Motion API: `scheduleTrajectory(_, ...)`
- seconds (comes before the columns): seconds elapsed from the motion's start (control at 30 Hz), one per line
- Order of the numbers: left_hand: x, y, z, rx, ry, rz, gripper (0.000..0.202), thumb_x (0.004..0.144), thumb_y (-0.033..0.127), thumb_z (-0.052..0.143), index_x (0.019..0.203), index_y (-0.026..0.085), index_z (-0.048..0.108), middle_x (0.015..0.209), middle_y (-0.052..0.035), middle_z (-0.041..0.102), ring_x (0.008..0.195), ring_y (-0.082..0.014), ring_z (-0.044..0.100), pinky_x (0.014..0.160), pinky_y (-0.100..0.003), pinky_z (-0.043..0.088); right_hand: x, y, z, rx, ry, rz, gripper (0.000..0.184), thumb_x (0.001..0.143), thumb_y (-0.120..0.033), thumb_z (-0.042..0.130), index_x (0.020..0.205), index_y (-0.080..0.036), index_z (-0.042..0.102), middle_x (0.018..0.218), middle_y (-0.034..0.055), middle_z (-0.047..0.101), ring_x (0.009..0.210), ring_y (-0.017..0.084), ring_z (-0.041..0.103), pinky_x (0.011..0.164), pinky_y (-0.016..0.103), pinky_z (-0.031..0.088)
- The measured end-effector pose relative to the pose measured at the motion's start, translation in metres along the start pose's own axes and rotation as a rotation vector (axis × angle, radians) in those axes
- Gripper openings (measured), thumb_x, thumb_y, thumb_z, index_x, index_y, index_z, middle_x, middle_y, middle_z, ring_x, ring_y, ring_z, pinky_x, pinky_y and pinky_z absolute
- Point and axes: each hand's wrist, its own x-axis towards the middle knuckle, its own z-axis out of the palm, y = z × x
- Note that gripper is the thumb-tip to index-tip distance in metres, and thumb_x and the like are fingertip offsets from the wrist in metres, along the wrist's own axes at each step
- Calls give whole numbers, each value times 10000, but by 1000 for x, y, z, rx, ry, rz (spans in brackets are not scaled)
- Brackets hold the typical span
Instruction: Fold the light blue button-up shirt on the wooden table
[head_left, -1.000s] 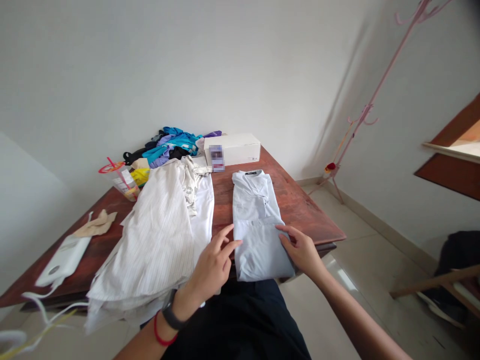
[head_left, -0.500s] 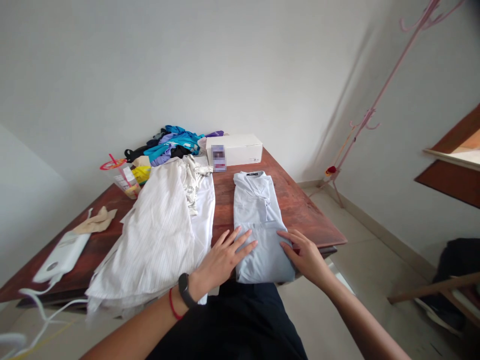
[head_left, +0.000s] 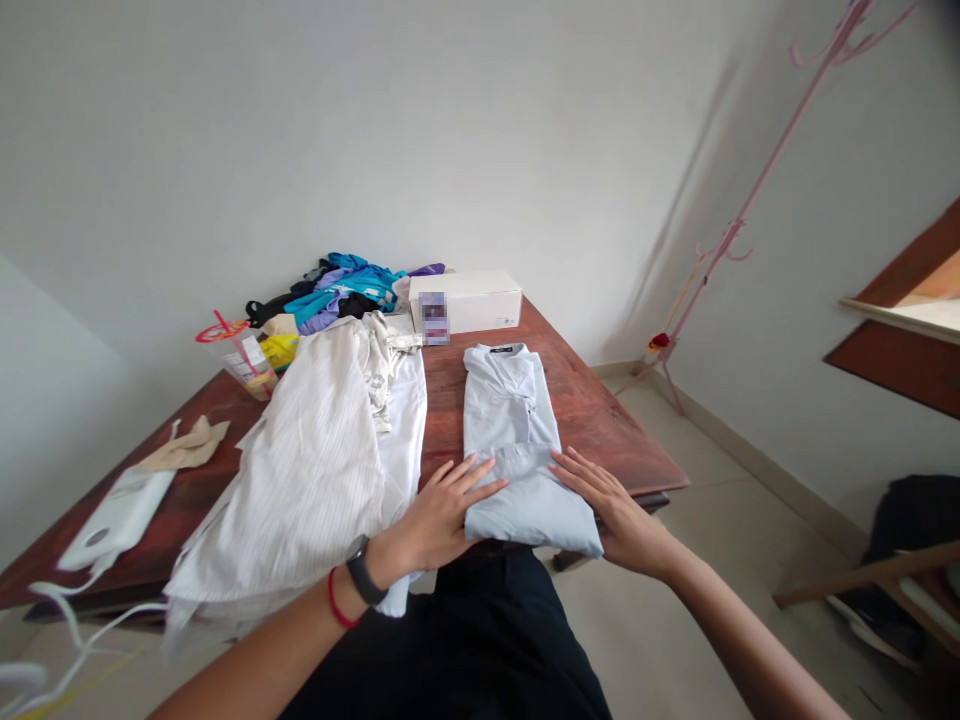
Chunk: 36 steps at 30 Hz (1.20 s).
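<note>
A light blue-grey shirt [head_left: 510, 410] lies folded into a narrow strip on the wooden table, its collar with a dark label at the far end. Its near end is folded over, and the front edge bulges up off the table edge. My left hand [head_left: 448, 508] grips the left side of this fold, fingers stretched over the top, thumb hidden beneath the cloth. On the opposite side my right hand [head_left: 619, 515] holds the fold the same way, fingers on top and thumb out of sight under it.
White striped clothing [head_left: 307, 460] covers the table's left part. Behind are a heap of coloured clothes [head_left: 345, 285], a white box [head_left: 480, 300] and a plastic cup [head_left: 244, 360]. A white power bank [head_left: 116, 520] with cables lies far left. A pink coat stand [head_left: 750, 200] stands right.
The near end of the shirt has lifted and bulged, its front edge rising. Both thumbs have slipped underneath, while the fingers stay on top.
</note>
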Motion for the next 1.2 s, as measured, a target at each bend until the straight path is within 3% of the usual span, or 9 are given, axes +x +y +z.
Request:
scheduleTrajectory(0.13,2,0,-7,-123,28,-18,545,1012,481,534,1525,303,480,1633,-70,369,1530,-319,276,1237,-547,227,17,-3,2,151,-9,5,540,895,-224,618,1432,-282,604,1506,84,551,1493,357,359,1176,575,377)
scheduleTrajectory(0.27,0,6,-16,-261,102,-66,539,1055,534,390,1491,247,526,1522,-90,531,1471,-293,396,1230,-493,266,24,-7,1,255,46,13,385,939,-245,555,1298,-233,696,1351,122,675,1362,340,543,1104,498,469)
scheduleTrajectory(0.37,0,14,-21,-357,155,-31,517,1078,514,310,1299,223,676,1301,-84,700,1329,-286,547,1189,-452,326,23,-8,5,284,113,70,286,990,-327,505,1026,-183,749,1084,124,758,998,288,711,888,386,562)
scheduleTrajectory(0.5,8,13,-19,-545,198,-151,655,1062,579,273,869,153,732,820,-70,742,876,-258,687,879,-350,528,25,-9,12,330,191,216,425,1011,-445,484,698,-176,586,657,24,621,603,167,550,598,272,447)
scheduleTrajectory(0.57,14,7,-14,-622,234,-194,641,1046,603,316,850,141,715,813,-62,731,831,-244,675,817,-325,528,28,-11,15,371,223,295,447,1009,-482,480,684,-180,538,633,7,566,594,150,499,565,257,392)
scheduleTrajectory(0.73,30,-9,1,-766,362,-214,484,909,547,651,1178,145,678,1131,-106,735,1064,-280,671,935,-333,514,36,-14,16,370,334,305,405,1006,-484,480,771,-172,587,767,42,616,717,185,553,650,268,419)
scheduleTrajectory(0.83,37,-15,9,-780,429,-265,445,914,542,618,1100,144,686,976,-93,740,938,-260,684,843,-324,530,41,-14,16,325,368,273,366,1014,-463,466,839,-173,606,800,41,624,753,189,563,688,268,423)
scheduleTrajectory(1.03,42,-14,11,-670,468,-332,487,944,590,503,792,144,628,657,-12,585,650,-171,550,603,-253,422,55,-11,21,260,415,468,436,1005,-533,434,718,-208,480,601,-30,479,582,138,450,550,243,331)
scheduleTrajectory(1.2,31,1,12,-668,487,-415,416,940,542,519,963,141,630,593,22,542,562,-162,535,530,-243,388,57,-15,15,265,338,553,316,957,-510,525,1006,-217,632,738,6,676,667,189,608,615,260,414)
